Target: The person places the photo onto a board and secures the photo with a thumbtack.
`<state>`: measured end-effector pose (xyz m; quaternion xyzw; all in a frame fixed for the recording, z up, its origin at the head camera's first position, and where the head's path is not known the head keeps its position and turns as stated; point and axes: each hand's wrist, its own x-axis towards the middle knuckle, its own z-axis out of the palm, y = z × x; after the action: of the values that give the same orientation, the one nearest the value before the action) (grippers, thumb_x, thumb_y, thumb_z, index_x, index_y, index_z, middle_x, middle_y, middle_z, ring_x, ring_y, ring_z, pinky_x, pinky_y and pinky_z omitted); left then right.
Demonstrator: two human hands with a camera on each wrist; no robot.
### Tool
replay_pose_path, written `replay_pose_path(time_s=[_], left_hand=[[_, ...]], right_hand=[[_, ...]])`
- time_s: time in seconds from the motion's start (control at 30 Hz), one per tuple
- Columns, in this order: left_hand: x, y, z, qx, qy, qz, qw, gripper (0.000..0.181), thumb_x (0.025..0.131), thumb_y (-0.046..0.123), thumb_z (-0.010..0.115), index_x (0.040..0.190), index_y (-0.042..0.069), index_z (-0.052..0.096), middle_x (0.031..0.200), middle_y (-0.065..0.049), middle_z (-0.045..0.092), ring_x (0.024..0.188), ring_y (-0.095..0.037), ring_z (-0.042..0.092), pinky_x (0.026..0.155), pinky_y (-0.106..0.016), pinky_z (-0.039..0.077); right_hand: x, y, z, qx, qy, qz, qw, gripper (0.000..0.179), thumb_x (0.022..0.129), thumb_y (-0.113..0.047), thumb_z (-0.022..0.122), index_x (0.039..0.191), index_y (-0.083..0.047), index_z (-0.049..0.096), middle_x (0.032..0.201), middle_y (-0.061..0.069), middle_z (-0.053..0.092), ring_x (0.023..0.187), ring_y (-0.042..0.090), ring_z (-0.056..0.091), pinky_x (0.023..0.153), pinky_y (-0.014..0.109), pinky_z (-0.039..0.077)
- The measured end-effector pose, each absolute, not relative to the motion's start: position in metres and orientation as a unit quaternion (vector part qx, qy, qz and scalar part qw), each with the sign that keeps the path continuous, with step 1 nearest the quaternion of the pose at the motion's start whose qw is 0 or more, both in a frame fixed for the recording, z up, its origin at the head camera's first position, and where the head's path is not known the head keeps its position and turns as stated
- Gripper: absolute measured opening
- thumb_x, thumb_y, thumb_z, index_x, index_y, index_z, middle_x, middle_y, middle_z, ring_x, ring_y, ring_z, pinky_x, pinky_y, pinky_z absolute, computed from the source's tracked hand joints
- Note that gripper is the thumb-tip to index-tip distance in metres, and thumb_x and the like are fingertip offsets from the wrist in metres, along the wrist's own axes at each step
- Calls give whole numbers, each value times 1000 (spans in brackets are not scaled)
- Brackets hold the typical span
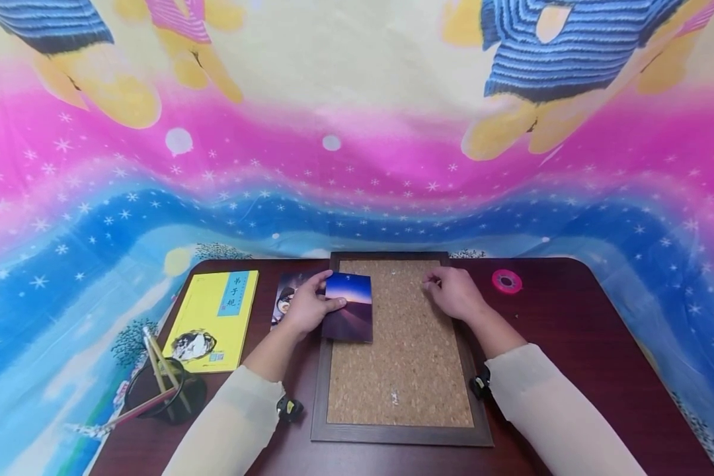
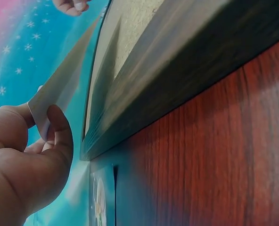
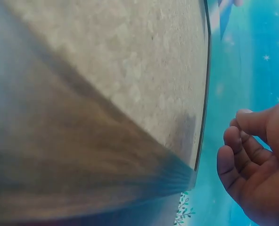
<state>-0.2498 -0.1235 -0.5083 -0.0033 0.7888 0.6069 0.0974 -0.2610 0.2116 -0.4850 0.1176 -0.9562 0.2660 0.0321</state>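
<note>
My left hand (image 1: 307,305) pinches a photo card (image 1: 348,320) of a blue and orange sky at its left edge, thumb on the printed face. In the left wrist view the card (image 2: 59,84) shows its pale back and tilts above the board. The framed cork board (image 1: 404,357) lies under the card, a small whitish bit (image 1: 395,396) near its lower end. Above the board's upper right edge is my right hand (image 1: 455,291), fingers curled and thumb tip against the index finger. In the right wrist view that hand (image 3: 257,160) shows nothing between its fingertips.
Another picture card (image 1: 284,301) lies partly behind my left hand. A yellow book (image 1: 214,324) and a dark mesh cup (image 1: 175,396) with pencils stand on the left. A round pink case (image 1: 506,281) lies right of the board. Patterned cloth (image 1: 357,165) hangs behind the table.
</note>
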Motion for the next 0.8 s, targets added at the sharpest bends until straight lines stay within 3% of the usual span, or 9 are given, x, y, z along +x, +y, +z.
replay_pose_path(time_s=[0.37, 0.63, 0.8], left_hand=[[-260, -106, -506, 7, 806, 583, 101, 82, 87, 12, 85, 158, 13, 43, 146, -20, 49, 106, -27, 65, 76, -34, 57], [-271, -95, -505, 17, 816, 568, 108, 82, 88, 12, 84, 158, 10, 42, 145, -19, 47, 93, -24, 62, 76, -35, 53], [-279, -90, -506, 22, 832, 547, 94, 79, 87, 16, 85, 156, 11, 46, 146, -18, 51, 123, -31, 56, 99, -46, 49]], right_hand=[[-271, 194, -489, 111, -953, 282, 14, 13, 101, -15, 66, 105, -8, 77, 94, 5, 74, 81, 21, 65, 75, 43, 54], [-276, 188, -493, 116, -950, 289, 16, 13, 101, -14, 66, 104, -8, 76, 92, 4, 74, 81, 21, 67, 77, 44, 55], [-279, 184, -492, 117, -948, 295, 16, 12, 101, -15, 66, 104, -8, 76, 92, 5, 74, 81, 21, 67, 77, 43, 56]])
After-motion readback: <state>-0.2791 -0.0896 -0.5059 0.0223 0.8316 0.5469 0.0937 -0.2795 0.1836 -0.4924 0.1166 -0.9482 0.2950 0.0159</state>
